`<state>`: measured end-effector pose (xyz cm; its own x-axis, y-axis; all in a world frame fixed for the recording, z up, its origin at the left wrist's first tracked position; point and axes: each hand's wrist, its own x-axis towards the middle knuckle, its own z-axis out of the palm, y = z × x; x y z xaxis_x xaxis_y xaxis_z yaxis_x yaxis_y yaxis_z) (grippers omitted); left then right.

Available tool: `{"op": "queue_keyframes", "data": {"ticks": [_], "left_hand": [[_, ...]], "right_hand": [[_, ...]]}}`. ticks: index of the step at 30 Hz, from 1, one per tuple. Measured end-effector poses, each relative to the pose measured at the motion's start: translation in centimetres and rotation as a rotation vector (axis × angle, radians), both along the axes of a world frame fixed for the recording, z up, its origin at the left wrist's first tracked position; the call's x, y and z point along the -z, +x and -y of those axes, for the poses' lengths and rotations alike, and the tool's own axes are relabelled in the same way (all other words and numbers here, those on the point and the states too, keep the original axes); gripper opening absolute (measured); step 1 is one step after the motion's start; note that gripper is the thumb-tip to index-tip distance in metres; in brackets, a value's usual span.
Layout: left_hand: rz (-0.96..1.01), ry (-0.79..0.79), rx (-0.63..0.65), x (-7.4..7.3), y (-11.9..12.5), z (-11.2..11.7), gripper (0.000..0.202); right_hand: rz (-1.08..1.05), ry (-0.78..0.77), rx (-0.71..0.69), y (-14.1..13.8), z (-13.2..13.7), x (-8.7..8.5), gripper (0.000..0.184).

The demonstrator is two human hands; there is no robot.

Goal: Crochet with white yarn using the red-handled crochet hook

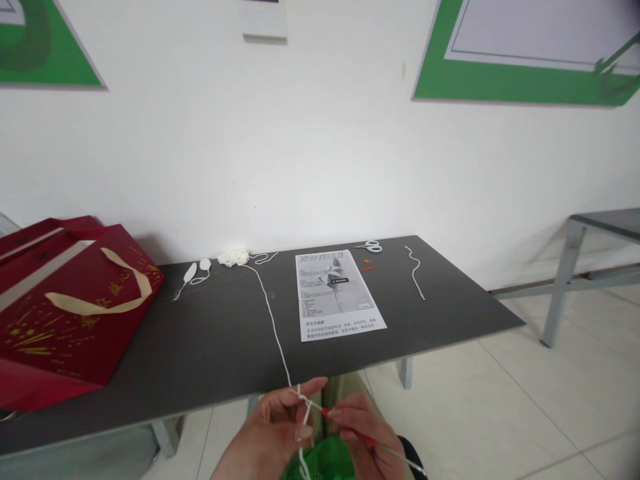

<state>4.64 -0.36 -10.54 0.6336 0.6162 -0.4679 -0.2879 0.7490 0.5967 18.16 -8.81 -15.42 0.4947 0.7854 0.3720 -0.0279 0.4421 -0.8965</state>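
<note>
Desk of dark grey board runs along a white wall over pale floor tiles, bearing a red paper gift bag at far left, a printed instruction sheet mid-desk, small white scissors and a loose white cord piece to the right. White yarn strand leads from a small white yarn heap by the wall to the near edge, where the left hand pinches it in closed fingers. Beside it the right hand grips a red-handled crochet hook above green fabric.
</note>
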Motion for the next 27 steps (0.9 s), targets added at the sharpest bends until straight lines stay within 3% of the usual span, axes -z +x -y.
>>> {"op": "queue_keyframes", "data": {"ticks": [8,21,27], "left_hand": [[0.059,-0.095,0.081,-1.4,0.4,0.1,0.042],[0.168,-0.075,0.114,-0.3,-0.4,0.1,0.049],[0.229,-0.095,0.178,0.0,-0.6,0.0,0.036]], "right_hand": [[-0.407,-0.061,-0.167,0.7,-0.4,1.3,0.018],[-0.515,-0.121,-0.158,1.8,0.0,-0.9,0.023],[-0.522,-0.129,-0.172,1.9,0.1,-1.4,0.024]]}}
